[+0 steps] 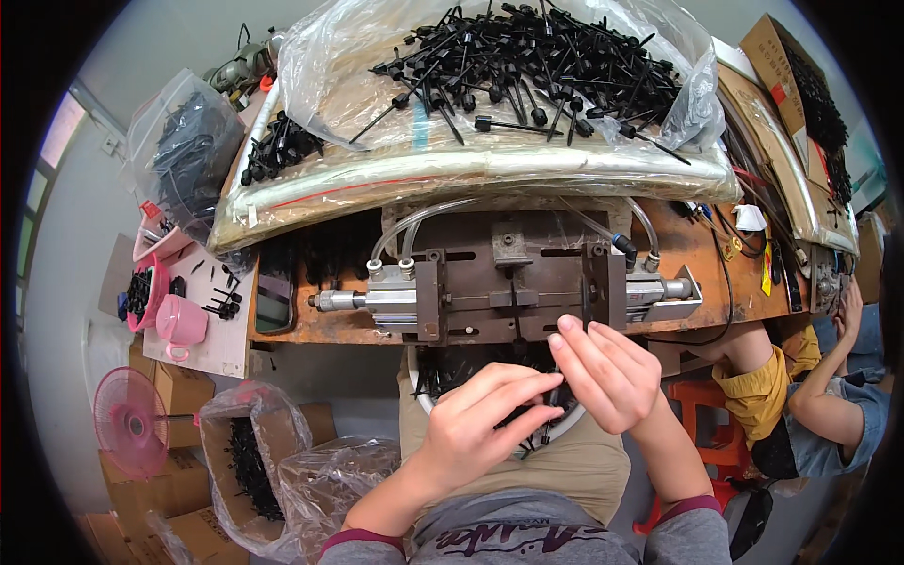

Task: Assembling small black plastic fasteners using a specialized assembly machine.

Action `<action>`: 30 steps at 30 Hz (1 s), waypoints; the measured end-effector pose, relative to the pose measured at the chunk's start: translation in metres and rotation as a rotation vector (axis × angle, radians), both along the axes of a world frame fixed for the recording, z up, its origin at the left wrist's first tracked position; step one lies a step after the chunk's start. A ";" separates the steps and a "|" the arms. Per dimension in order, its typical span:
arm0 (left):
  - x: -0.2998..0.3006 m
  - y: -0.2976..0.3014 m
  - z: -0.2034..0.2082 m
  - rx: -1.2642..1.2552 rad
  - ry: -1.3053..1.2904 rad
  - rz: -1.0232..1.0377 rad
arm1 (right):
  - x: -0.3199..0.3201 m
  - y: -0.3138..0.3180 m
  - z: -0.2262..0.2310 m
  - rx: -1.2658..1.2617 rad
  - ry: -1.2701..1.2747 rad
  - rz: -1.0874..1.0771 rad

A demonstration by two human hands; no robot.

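Note:
My left hand (490,414) and my right hand (610,377) are close together in front of the bench fixture. Fingers of the left are pinched together, pointing at the right hand. Those of the right are bent together, their tips near the fixture's front edge. Whatever sits between either hand's fingers is too small or hidden to name. Just beyond them is the brown metal clamping fixture (556,273), with a silver air cylinder (391,303) on its left and another (650,294) on its right. Below the hands, a white-rimmed bowl (414,377) on my lap holds black parts, partly covered by the hands.
Black stemmed plastic parts (527,66) are heaped on a plastic-covered tray (471,171) above the fixture. Clear air hoses (400,226) run to it. At left are a pink cup (182,320), a pink fan (130,422) and a lined carton (221,452). A co-worker (829,405) sits at right.

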State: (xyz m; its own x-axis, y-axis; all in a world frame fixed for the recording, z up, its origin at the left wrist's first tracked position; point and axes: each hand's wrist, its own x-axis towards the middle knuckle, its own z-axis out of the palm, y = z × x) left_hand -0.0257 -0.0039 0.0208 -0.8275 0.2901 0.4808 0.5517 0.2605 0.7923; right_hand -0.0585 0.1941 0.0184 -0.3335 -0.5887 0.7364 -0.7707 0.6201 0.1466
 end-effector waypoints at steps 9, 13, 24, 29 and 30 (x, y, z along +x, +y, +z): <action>-0.020 -0.004 -0.032 -0.593 0.304 0.199 | -0.001 0.011 -0.015 -0.265 -0.133 -0.038; -0.026 -0.001 -0.027 -0.665 0.329 0.212 | 0.005 0.012 -0.007 -0.343 -0.312 0.053; -0.031 -0.003 -0.020 -0.675 0.267 0.198 | 0.018 0.003 -0.011 -0.539 -0.559 0.122; -0.031 -0.005 -0.026 -0.635 0.277 0.214 | 0.022 -0.001 -0.011 -0.323 -0.464 0.039; -0.031 -0.005 -0.027 -0.622 0.283 0.216 | 0.022 -0.002 -0.011 -0.304 -0.451 0.046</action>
State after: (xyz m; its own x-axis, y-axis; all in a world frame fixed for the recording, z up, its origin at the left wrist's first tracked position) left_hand -0.0566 -0.0091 -0.0061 -0.7653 0.4236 0.4846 0.5991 0.7440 0.2959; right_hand -0.0368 0.1922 0.0072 -0.6345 -0.3934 0.6653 -0.7432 0.5469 -0.3854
